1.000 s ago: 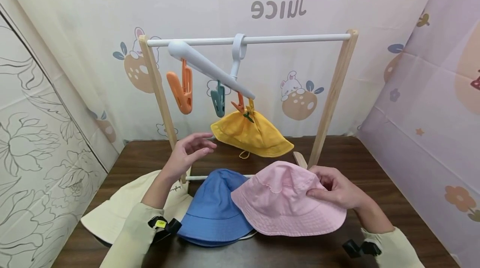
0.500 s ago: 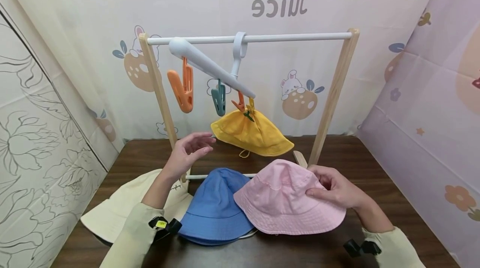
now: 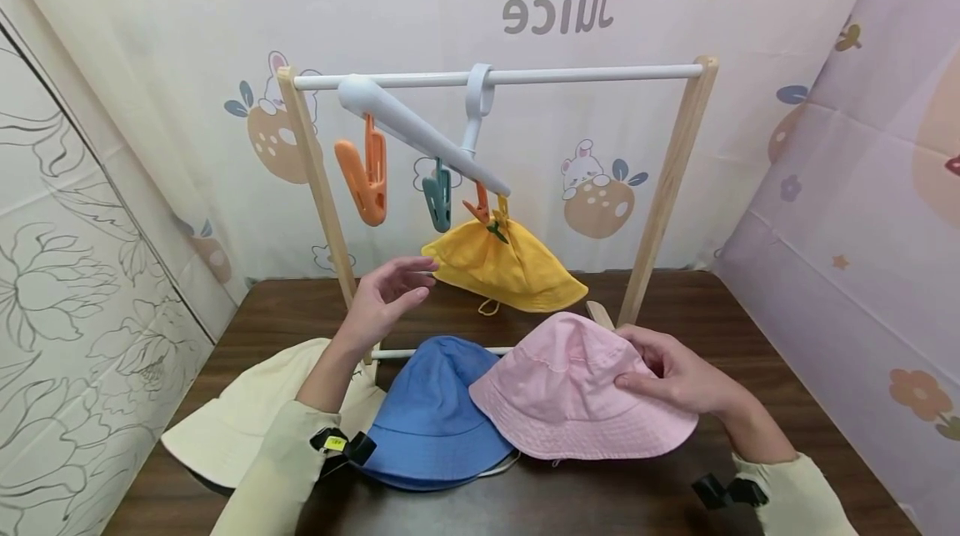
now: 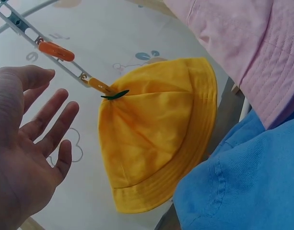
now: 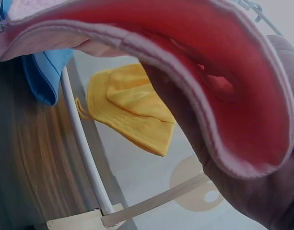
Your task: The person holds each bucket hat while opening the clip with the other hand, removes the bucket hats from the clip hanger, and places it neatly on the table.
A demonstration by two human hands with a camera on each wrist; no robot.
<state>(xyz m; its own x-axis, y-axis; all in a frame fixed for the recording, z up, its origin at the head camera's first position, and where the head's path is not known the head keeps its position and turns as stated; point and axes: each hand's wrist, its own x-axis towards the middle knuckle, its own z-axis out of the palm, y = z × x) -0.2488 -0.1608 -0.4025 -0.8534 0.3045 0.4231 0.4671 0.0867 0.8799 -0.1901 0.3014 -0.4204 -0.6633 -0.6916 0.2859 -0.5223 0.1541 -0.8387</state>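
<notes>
My right hand (image 3: 675, 373) pinches the side of a pink bucket hat (image 3: 570, 394), thumb on the outer face. The right wrist view looks into the hat's opening (image 5: 223, 134). My left hand (image 3: 386, 298) holds nothing; its fingers are loosely bent, near the brim of a yellow bucket hat (image 3: 510, 269) in the head view. That hat hangs by its crown from a yellow clip (image 4: 99, 85) on a white clip hanger (image 3: 420, 134). An orange clip (image 3: 365, 186), a teal clip (image 3: 438, 201) and a smaller-looking orange clip (image 3: 478, 204) on the hanger hold nothing.
A blue bucket hat (image 3: 435, 428) lies on the dark wood table (image 3: 750, 336), partly overlapped by the pink one. Behind my left forearm lies a cream hat (image 3: 247, 403). The hanger hooks over the white top bar (image 3: 585, 76) of a wooden-legged rack (image 3: 667, 194).
The pink hat has risen slightly in my right hand. My left hand has shifted a little right and up, toward the yellow hat's brim.
</notes>
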